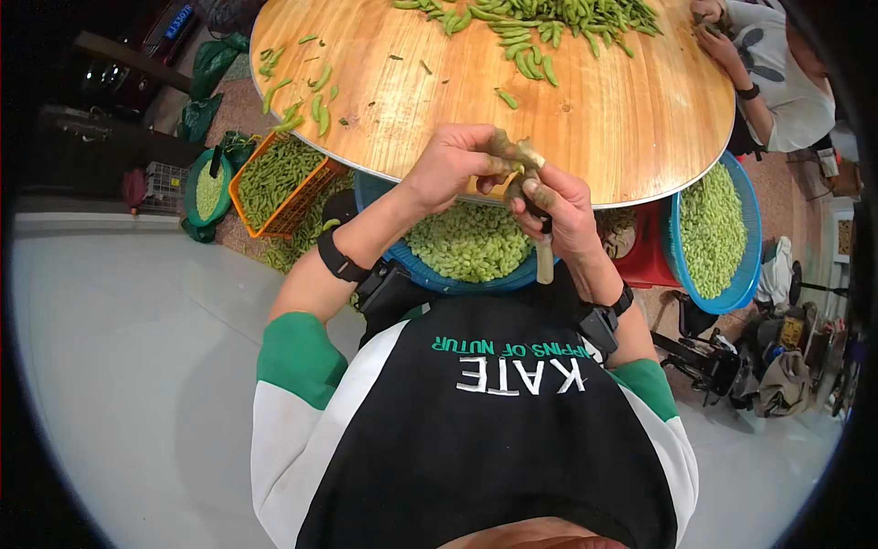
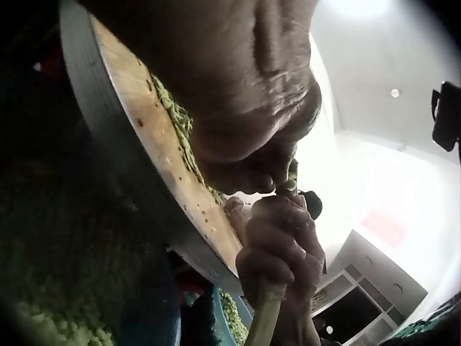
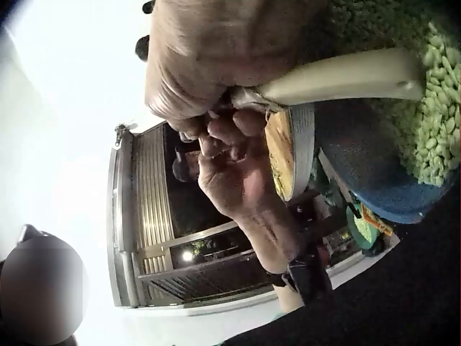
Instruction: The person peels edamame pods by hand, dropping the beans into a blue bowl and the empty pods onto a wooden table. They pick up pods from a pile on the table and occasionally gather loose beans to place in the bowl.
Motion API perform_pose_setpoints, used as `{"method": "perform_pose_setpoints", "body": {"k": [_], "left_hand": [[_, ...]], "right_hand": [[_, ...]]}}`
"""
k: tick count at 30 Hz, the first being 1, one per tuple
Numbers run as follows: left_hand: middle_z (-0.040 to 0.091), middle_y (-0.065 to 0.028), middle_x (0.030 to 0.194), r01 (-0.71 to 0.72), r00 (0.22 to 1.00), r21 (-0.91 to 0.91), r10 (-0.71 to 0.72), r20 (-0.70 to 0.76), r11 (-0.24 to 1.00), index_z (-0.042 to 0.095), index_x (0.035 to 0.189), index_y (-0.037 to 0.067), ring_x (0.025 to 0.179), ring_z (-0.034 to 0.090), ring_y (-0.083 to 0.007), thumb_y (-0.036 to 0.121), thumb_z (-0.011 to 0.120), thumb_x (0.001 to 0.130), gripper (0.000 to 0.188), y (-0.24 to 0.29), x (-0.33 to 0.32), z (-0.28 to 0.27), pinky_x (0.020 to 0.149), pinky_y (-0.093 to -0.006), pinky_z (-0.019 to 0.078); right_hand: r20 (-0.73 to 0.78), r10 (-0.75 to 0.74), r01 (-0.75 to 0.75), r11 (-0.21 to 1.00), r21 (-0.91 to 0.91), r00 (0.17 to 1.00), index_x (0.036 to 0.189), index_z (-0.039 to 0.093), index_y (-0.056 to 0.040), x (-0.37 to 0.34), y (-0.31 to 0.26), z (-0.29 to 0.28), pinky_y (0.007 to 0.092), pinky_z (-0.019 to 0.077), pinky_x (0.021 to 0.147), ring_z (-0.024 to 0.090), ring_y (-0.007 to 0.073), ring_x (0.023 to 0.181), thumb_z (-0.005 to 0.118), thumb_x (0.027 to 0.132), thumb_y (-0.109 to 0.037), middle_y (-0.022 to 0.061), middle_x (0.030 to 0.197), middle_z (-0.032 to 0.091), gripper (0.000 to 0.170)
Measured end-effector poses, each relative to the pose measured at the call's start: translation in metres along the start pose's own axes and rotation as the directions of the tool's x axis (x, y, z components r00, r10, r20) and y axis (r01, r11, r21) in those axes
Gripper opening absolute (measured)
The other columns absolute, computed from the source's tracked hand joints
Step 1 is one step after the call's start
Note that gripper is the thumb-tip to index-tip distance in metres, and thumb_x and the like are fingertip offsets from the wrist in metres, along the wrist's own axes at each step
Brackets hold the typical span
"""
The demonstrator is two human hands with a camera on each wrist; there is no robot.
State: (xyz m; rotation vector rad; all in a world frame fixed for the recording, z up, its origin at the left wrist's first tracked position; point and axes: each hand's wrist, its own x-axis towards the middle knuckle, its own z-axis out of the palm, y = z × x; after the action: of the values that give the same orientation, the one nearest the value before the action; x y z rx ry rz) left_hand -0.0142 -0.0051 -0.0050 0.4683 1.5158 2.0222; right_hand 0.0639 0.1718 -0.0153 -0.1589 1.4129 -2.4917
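Note:
My two hands meet over the table's near edge. The right hand (image 1: 562, 209) grips a tool by its pale handle (image 1: 545, 260); the handle juts out below the fist, and its working end is hidden in the fingers. In the right wrist view the cream handle (image 3: 346, 78) has a small hole near its end. The left hand (image 1: 450, 165) pinches a small green pod (image 1: 519, 171) against the right hand's fingertips, mostly covered by fingers. Dark, stained-looking coverings show on some fingertips. Below the hands stands a blue basket (image 1: 402, 256) of shelled green beans (image 1: 471, 242).
A heap of green pods (image 1: 585, 18) lies on the far side of the round wooden table (image 1: 393, 119), with loose pods (image 1: 320, 110) at left. An orange crate (image 1: 242, 206) of pods and a blue basket (image 1: 677, 240) of beans flank me. Another person (image 1: 777, 82) sits at right.

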Motion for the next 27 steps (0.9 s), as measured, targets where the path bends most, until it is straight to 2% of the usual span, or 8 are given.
{"method": "perform_pose_setpoints", "body": {"k": [4,6,12,14,16,20,23,27], "left_hand": [[0.059,-0.0028,0.07,0.146,0.988,-0.206,-0.133,0.077,0.968,0.061,0.082,0.0,0.059,0.053,-0.0083,0.002,0.059,0.081,0.002,-0.004,-0.001,-0.007,0.049,-0.0214,0.0405],[0.059,-0.0031,0.069,0.26,0.964,-0.312,-0.229,0.133,0.914,0.061,0.081,0.0,0.058,0.053,-0.0083,0.002,0.059,0.081,0.002,-0.003,-0.001,-0.009,0.048,-0.0212,0.0404],[0.057,-0.0032,0.066,0.128,0.986,0.028,-0.124,-0.112,0.991,0.059,0.078,0.001,0.056,0.054,-0.0103,0.006,0.053,0.082,0.009,-0.004,-0.011,0.007,0.047,-0.0251,0.0422],[0.059,-0.0064,0.067,0.091,0.992,0.376,-0.051,-0.116,0.922,0.057,0.077,0.001,0.057,0.058,-0.0178,0.005,0.054,0.079,0.006,0.007,-0.026,0.009,0.049,-0.0312,0.046],[0.06,-0.011,0.07,-0.256,0.936,0.931,0.308,0.17,0.262,0.056,0.076,0.001,0.062,0.061,-0.0272,0.002,0.055,0.073,0.003,0.022,-0.045,-0.011,0.053,-0.0364,0.0485],[0.057,-0.0159,0.071,-0.085,0.98,0.95,0.148,0.134,-0.301,0.06,0.08,0.0,0.073,0.061,-0.0346,0.001,0.056,0.07,0.011,0.053,-0.097,-0.061,0.065,-0.0433,0.05],[0.057,-0.0171,0.075,-0.064,0.996,0.923,-0.078,0.037,-0.379,0.061,0.081,-0.001,0.077,0.06,-0.0354,0.0,0.056,0.07,0.012,0.062,-0.086,-0.069,0.067,-0.042,0.0496],[0.057,-0.02,0.084,-0.254,0.93,0.952,0.229,0.289,-0.168,0.054,0.077,-0.001,0.079,0.059,-0.0366,0.0,0.057,0.071,0.007,0.052,-0.01,-0.043,0.07,-0.0431,0.0494]], "right_hand": [[0.018,-0.022,0.025,0.988,-0.15,1.0,0.132,0.047,0.0,0.003,0.01,-0.009,0.0198,0.0398,0.049,0.048,0.0077,0.055,0.051,0.093,-0.006,0.0049,0.081,0.06,0.04],[0.299,-0.436,0.482,0.407,-0.776,0.849,0.132,0.047,0.0011,0.01,0.018,-0.013,0.022,0.0471,0.06,0.057,0.01,0.065,0.054,0.088,0.002,0.0051,0.086,0.062,0.045],[-0.011,-0.399,0.263,0.626,-0.734,0.917,0.123,0.052,0.0011,0.004,0.028,-0.001,0.0248,0.0484,0.067,0.059,0.0106,0.074,0.062,0.084,0.0,0.0051,0.086,0.062,0.04],[-0.076,-0.374,0.212,0.67,-0.711,0.924,0.119,0.053,0.001,0.002,0.027,0.001,0.0269,0.0489,0.069,0.06,0.0123,0.076,0.063,0.084,-0.003,0.0071,0.085,0.062,0.037],[-0.153,-0.177,0.07,0.842,-0.535,0.972,0.114,0.055,0.0004,-0.003,0.02,0.004,0.0237,0.0471,0.064,0.058,0.009,0.074,0.06,0.087,-0.004,0.0038,0.083,0.06,0.027],[-0.156,-0.257,0.147,0.852,-0.503,0.954,0.113,0.055,-0.0008,-0.01,0.014,-0.015,0.0171,0.032,0.044,0.043,0.0029,0.05,0.054,0.092,-0.004,0.0027,0.075,0.058,0.021],[-0.243,-0.127,0.016,0.911,-0.413,0.962,0.111,0.056,-0.0009,-0.007,0.002,-0.017,0.0196,0.0425,0.058,0.053,0.005,0.067,0.055,0.091,-0.007,0.0009,0.077,0.058,0.021],[-0.231,-0.244,0.083,0.836,-0.542,0.942,0.108,0.057,-0.0004,-0.001,0.008,-0.008,0.02,0.0416,0.055,0.051,0.0045,0.061,0.056,0.091,-0.008,0.0002,0.073,0.058,0.019]]}}
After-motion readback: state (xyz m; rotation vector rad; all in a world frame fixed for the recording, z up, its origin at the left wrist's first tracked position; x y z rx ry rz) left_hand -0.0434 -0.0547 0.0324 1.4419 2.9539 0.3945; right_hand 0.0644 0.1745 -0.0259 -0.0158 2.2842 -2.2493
